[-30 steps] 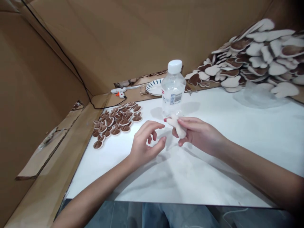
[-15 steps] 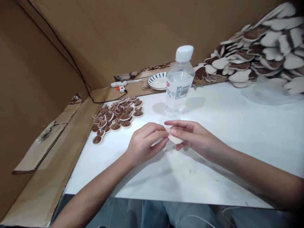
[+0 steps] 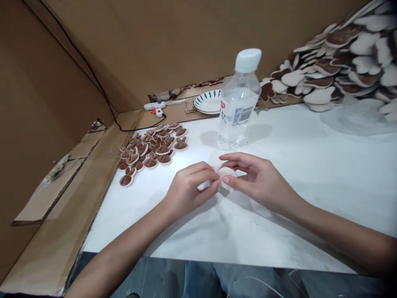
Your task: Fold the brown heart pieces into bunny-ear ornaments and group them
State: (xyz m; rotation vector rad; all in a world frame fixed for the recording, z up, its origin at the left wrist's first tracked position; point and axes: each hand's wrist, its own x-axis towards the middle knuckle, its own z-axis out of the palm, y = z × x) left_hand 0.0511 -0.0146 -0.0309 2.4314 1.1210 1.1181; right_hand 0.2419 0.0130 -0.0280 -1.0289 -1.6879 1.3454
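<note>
Just above the white table [image 3: 310, 198], a small pale padded fabric piece [image 3: 228, 172] is held between both hands. My left hand [image 3: 194, 186] pinches its left edge with fingertips and thumb. On its other side my right hand [image 3: 257, 174] grips it, the thumb lying over the front face and the index finger stretched out behind. Its far face and part of its edge are hidden by the fingers. To the left lies a cluster of small brown plush pieces [image 3: 150, 162] with pale rims and ear-like lobes.
A clear water bottle [image 3: 237, 111] with a white cap stands just beyond my hands. Behind are a striped dish [image 3: 206, 108] and a glue gun [image 3: 158, 108] with a black cord. Brown and white plush pieces [image 3: 321, 95] heap up at right, by clear plastic [image 3: 353, 118]. Cardboard walls [image 3: 173, 41] enclose the table.
The pale piece has turned in my fingers, showing a rounder face. My right hand's fingers have shifted around it. The whole view has tilted slightly.
</note>
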